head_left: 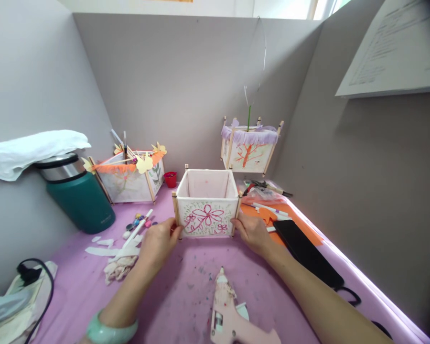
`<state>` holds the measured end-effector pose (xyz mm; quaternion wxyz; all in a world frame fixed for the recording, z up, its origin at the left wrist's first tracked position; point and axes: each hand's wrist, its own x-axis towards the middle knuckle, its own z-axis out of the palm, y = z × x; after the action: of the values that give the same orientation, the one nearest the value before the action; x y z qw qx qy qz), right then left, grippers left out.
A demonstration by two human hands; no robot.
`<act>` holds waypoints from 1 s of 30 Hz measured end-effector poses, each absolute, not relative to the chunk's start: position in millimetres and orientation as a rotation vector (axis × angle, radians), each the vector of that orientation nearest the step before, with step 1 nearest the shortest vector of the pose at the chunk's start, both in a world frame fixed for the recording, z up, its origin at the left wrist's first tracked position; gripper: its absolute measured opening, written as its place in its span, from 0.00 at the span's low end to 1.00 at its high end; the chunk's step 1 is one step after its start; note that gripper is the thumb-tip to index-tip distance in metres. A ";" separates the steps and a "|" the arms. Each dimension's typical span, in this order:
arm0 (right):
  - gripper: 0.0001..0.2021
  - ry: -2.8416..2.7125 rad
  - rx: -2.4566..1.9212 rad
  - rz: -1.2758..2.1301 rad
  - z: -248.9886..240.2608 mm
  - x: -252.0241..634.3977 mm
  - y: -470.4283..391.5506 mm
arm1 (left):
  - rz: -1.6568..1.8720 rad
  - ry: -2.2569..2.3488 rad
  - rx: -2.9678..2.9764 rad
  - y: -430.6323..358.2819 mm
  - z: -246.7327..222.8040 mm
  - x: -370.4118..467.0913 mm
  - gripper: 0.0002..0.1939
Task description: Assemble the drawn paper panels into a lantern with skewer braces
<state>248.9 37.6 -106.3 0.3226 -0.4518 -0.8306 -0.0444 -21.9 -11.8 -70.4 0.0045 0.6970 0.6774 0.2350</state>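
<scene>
A white box-shaped lantern (207,218) with wooden corner sticks stands upright, its open top facing up and pink flowers drawn on the front panel. My left hand (161,241) pinches the lower part of its front left stick. On the opposite side, my right hand (251,231) has its fingers closed around the lower front right corner. Part of the fingertips on both sides is hidden behind the lantern's edges. A pale pink glue gun (229,310) lies on the purple cloth between my forearms, its nozzle pointing toward the lantern.
A decorated lantern (123,184) with orange fringe stands beside a green bottle (80,200) at left. Another lantern (252,155), purple-fringed, hangs by a wire at back right. A black phone (306,251) lies at right. White scraps (103,249) and a red cup (170,180) sit leftward.
</scene>
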 end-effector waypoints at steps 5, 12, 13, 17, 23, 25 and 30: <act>0.22 -2.217 -1.085 -0.141 -106.8 246.7 34.0 | 0.601 2.167 2.185 -15.7 -60.2 -25.9 0.11; 0.20 -2.186 -1.048 -0.175 -104.5 245.1 39.3 | 0.534 2.129 2.185 -18.8 -52.0 -25.6 0.08; 0.20 -2.160 -1.032 -0.211 -104.7 245.0 40.1 | 0.565 2.128 2.190 -19.2 -51.5 -25.1 0.08; 0.19 -2.105 -1.038 -0.258 -107.5 242.7 42.8 | 0.480 2.100 2.139 -20.4 -50.0 -23.8 0.08; 0.19 -2.124 -1.092 -0.181 -109.4 239.0 44.7 | 0.532 2.136 2.131 -21.4 -49.2 -22.5 0.07; 0.19 -2.134 -1.144 -0.153 -109.4 239.0 44.6 | 0.528 2.171 2.125 -21.1 -48.8 -23.2 0.08; 0.16 -2.293 -1.295 0.030 -112.3 239.8 44.3 | 0.317 2.174 2.074 -17.8 -53.8 -26.9 0.11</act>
<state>239.8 44.3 -112.3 0.2513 -0.4758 -0.8428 0.0109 -26.9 -17.8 -53.8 0.0602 0.6853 0.7181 0.1049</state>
